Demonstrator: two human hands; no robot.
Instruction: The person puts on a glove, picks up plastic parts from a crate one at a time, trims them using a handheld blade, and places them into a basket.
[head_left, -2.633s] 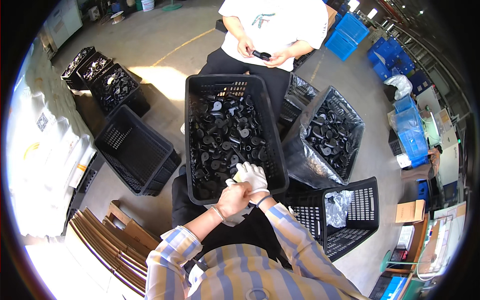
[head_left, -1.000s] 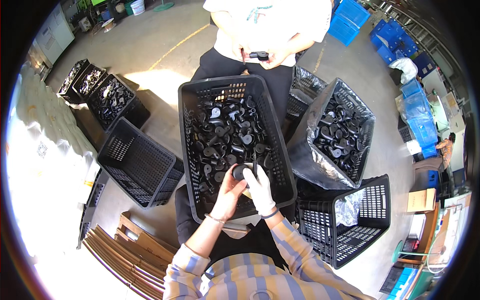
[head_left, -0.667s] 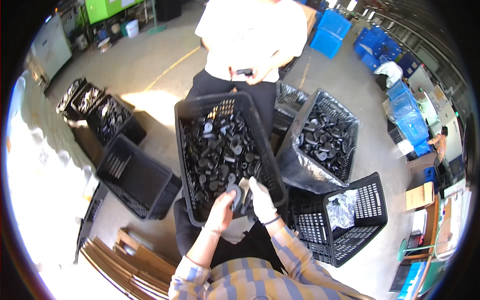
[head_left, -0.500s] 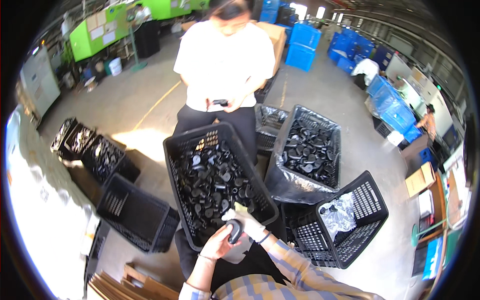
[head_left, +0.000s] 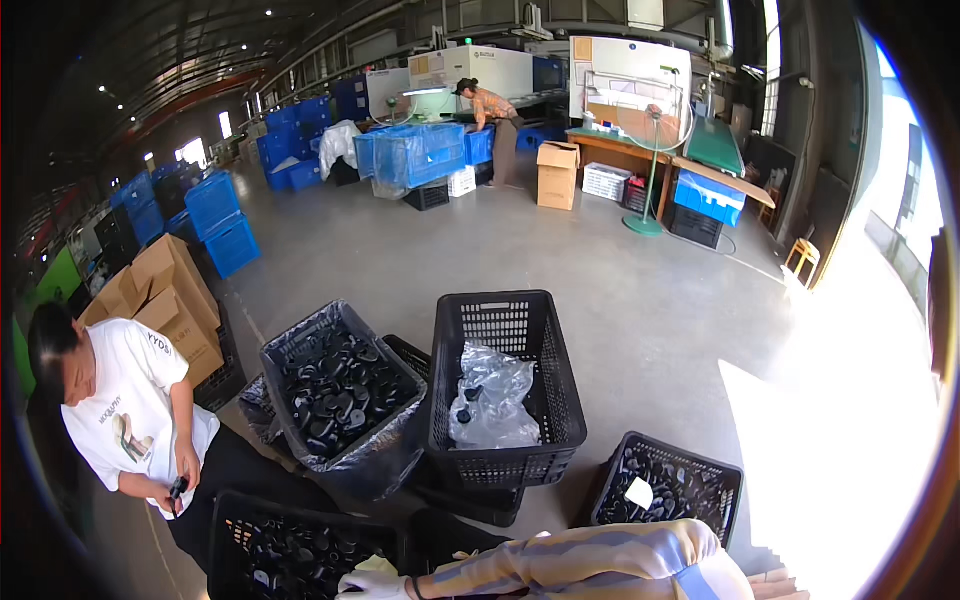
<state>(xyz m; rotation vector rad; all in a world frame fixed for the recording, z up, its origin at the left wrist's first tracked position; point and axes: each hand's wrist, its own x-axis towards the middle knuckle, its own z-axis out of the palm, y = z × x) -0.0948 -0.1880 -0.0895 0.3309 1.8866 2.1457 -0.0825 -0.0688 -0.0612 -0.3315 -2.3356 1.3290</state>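
Observation:
My right hand, in a white glove, is at the bottom edge over the near black crate. Its fingers are partly cut off by the frame, so their grip does not show. A pale yellow patch shows beside the glove. Small dark rounded plastic parts fill that crate. My left hand is out of view. Across the crate, a co-worker in a white T-shirt holds a small black part in both hands.
Beyond stands a plastic-lined crate of black parts. Right of it, another black crate holds clear plastic film. A further crate of parts is at lower right. Cardboard boxes, blue bins and a green-based fan stand farther off.
The view has swung to the right, so the near crate and the co-worker now sit at lower left. My left hand, which held a curved black part, has left the frame.

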